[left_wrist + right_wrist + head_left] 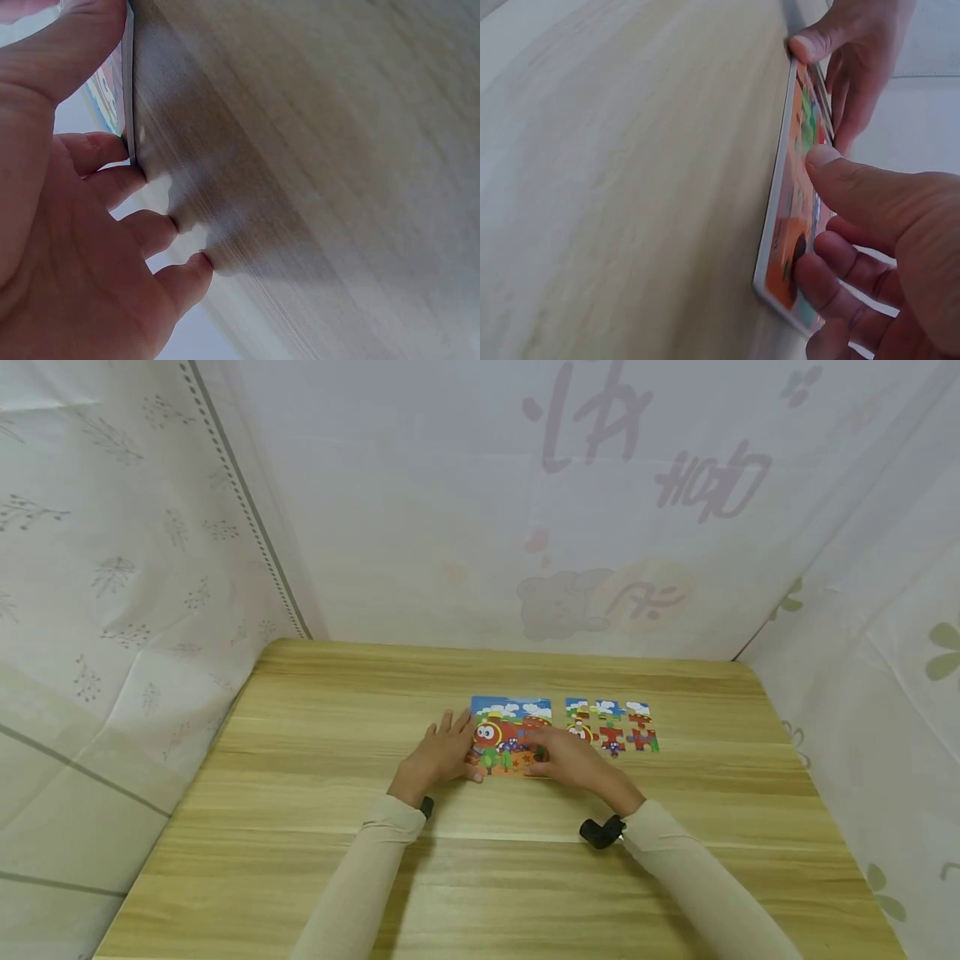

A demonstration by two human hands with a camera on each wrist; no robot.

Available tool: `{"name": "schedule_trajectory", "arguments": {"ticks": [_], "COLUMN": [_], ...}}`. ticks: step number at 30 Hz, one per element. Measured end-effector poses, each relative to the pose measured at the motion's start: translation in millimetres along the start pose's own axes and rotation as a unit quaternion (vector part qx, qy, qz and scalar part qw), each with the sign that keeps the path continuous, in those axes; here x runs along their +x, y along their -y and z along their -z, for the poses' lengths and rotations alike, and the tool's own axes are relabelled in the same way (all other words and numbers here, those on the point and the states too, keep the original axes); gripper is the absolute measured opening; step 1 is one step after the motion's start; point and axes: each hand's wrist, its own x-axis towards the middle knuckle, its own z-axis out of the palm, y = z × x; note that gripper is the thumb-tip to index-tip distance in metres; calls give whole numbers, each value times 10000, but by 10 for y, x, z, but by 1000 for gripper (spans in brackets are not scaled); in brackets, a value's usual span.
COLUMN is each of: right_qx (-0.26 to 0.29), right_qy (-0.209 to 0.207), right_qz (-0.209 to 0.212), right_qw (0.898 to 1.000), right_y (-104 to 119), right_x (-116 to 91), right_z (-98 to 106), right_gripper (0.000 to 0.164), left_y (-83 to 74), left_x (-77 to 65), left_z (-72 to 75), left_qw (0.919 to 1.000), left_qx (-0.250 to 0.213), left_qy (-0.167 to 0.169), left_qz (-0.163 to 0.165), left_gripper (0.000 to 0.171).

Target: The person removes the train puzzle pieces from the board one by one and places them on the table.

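A picture puzzle board (504, 731) with a red, big-eyed train, blue sky and orange ground lies flat on the table. My left hand (441, 753) is at its left side, fingers spread, with the thumb at the near left corner. In the left wrist view two fingertips (112, 152) meet the board's edge, while the others touch the table. Over the board's right part lies my right hand (572, 758), hiding some of the picture. Its thumb (832, 161) and loosely bent fingers rest on the printed face in the right wrist view.
Several loose jigsaw pieces (612, 737) lie in two rows just right of the board, printed with clouds and red train parts. The wood-grain table (480, 877) meets a patterned cloth (420, 510) at the back and sides. Dark wrist cameras (602, 833) sit at the cuffs.
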Motion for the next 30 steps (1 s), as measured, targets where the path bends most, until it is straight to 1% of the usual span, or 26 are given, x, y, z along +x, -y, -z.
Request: {"name": "schedule_trajectory", "arguments": {"ticks": [6,10,17,25,30], "right_qx": [-205,-315,-235,-230,-258], "right_qy": [-5,15,-44,-116,-82], "right_qz": [-94,-269,-371,-331,-230], "right_qw": [9997,9991,9990,9991,9994], "right_y": [96,132,154,150,140], "right_x": [47,55,76,83,71], "right_z": [-7,-23,-46,-60,-49], "right_gripper": [51,51,47,43,51], "left_y": [5,6,0,8,0], "left_x": [9,11,-4,10,4], "left_z": [-14,-14,3,-2,0], "left_qw": [9999,9999,9999,9998,9999], "left_qx": [110,135,119,179,147], "left_qy": [-9,-3,-12,-12,30], "left_qz": [-39,-52,-21,8,26], "left_gripper": [102,102,104,103,103]}}
